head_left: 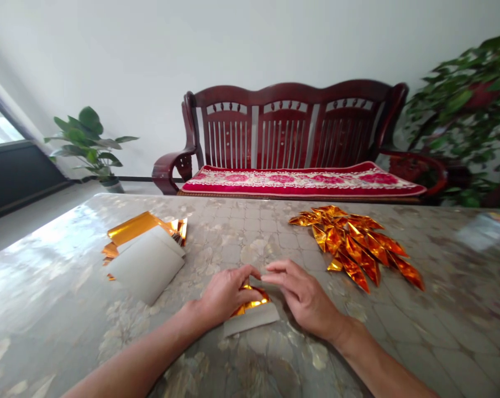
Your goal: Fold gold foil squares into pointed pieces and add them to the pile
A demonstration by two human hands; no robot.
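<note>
A partly folded sheet of gold foil paper point(252, 319) lies on the table in front of me, its grey-white backing turned up as a strip along the near edge. My left hand point(229, 293) grips it from the left, thumb across the shiny side and index finger curled over the far edge. From the right comes my right hand point(305, 298), fingers stretched out and tips close to the left index finger. Whether those tips touch the paper is hard to see, and its thumb is mostly hidden.
At left lies a stack of foil sheets point(150, 262), several white side up. Folded gold foil pieces point(357, 246) are piled at right, with a clear plastic bag point(488, 229) farther right. Beyond the patterned table point(216, 221) stand a wooden bench point(283, 127) and potted plants point(88, 143).
</note>
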